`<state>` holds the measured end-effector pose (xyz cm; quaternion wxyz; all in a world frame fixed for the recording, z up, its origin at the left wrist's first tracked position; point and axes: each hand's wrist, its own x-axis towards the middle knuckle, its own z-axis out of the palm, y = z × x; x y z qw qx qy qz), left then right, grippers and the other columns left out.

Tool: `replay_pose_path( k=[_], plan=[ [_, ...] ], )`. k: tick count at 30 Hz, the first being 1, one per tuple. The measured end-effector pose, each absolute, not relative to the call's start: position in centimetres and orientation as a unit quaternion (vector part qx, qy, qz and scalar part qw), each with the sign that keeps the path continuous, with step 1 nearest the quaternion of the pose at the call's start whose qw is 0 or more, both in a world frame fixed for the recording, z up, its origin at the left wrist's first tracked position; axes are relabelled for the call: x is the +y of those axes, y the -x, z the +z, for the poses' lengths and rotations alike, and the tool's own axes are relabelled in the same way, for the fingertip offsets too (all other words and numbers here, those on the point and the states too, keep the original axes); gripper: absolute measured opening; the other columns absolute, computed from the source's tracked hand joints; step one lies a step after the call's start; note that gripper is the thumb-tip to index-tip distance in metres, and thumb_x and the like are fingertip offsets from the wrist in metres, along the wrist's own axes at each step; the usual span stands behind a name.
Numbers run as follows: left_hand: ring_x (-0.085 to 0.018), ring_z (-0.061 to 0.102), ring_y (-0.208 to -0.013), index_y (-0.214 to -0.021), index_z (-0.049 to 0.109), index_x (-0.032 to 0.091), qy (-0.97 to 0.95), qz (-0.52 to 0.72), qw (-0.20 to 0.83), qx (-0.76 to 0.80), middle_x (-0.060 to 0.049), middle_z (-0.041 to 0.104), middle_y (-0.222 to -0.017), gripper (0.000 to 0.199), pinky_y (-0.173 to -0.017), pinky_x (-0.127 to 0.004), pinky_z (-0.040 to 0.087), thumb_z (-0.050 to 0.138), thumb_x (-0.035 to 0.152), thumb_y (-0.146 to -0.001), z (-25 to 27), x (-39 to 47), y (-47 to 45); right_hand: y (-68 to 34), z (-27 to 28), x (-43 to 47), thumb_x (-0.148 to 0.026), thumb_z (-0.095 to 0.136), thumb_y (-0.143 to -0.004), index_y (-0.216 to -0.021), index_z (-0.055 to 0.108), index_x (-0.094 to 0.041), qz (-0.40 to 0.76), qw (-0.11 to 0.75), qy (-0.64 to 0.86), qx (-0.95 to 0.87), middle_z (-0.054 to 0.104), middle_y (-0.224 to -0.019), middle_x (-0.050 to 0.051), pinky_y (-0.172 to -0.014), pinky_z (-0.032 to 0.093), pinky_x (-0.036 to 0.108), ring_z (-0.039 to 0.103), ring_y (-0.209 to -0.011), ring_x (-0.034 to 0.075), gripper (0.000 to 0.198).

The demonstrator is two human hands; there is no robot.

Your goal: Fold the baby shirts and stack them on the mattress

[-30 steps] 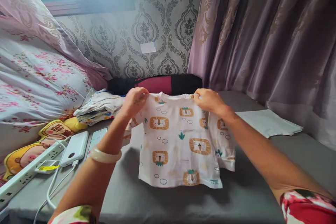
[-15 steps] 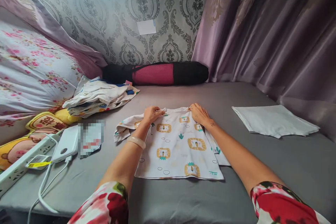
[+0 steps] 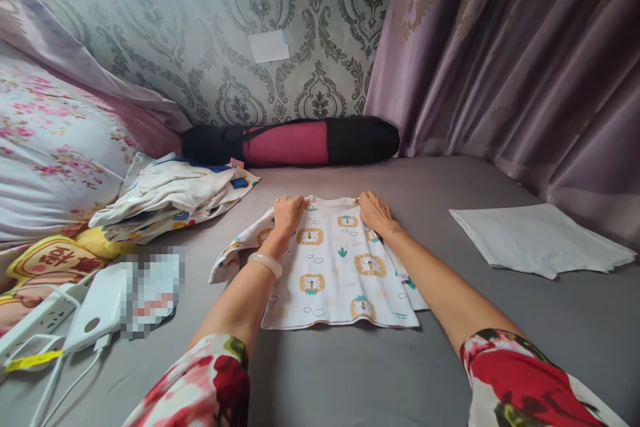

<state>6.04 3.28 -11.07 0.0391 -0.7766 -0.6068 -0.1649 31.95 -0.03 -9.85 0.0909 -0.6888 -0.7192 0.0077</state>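
Shirt (image 3: 345, 273) is lying spread out on the bed (image 3: 360, 380) at your 12 o'clock. Your left hand (image 3: 290, 213) is gripping its shoulder at the shirt's 11, your right hand (image 3: 376, 215) at its 1; fingers are closing on fabric at both. It's looking like thin cotton: light, soft, limp, likely neither slippery nor fragile. Shoulders are giving the best hold; the collar is probably stretching if you're pulling hard.

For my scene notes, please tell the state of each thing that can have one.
Patterned shirt: spread out on gray sheet
Left hand: fingers gripping one shirt shoulder
Right hand: gripping the other shoulder
Clothes pile: rumpled, stacked
White cloth: lying flat
Power bank: cable plugged in
Power strip: on or off unclear
Right curtain: hanging
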Motion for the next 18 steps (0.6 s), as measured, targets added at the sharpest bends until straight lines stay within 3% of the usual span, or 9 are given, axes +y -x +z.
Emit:
replay_pose_path(
  k=[6,15,18],
  plan=[
    [-0.026,0.059,-0.097,-0.093,0.066,0.023,0.779,-0.152,0.057,-0.606,-0.01,0.073,-0.095,0.043,-0.085,-0.036,0.032,0.03,0.045,-0.099,-11.3,5.0,-7.0,-32.4,-9.7,1.2,-0.022,0.027,-0.099,-0.115,0.057,-0.015,0.006,0.084,0.698,-0.711,0.059,-0.118,0.017,-0.09,0.041,0.037,0.056,-0.11,0.029,0.034],
    [-0.027,0.063,-0.103,-0.105,0.064,0.022,0.755,-0.116,-0.051,-0.643,-0.011,0.072,-0.107,0.03,-0.088,-0.037,0.036,0.045,0.042,-0.093,-10.7,5.5,-7.2,-32.0,-9.2,1.8,-0.035,0.036,-0.1,-0.122,0.06,-0.02,0.05,0.076,0.68,-0.727,0.057,-0.123,0.013,-0.097,0.038,0.037,0.051,-0.116,0.027,0.036],
    [-0.027,0.063,-0.103,-0.108,0.062,0.021,0.758,-0.108,-0.054,-0.642,-0.012,0.071,-0.108,0.028,-0.088,-0.038,0.036,0.042,0.035,-0.095,-10.7,5.4,-7.0,-31.3,-9.5,2.0,-0.036,0.04,-0.099,-0.119,0.062,-0.021,0.048,0.087,0.684,-0.723,0.057,-0.122,0.012,-0.098,0.036,0.036,0.05,-0.117,0.026,0.033]
  ],
)
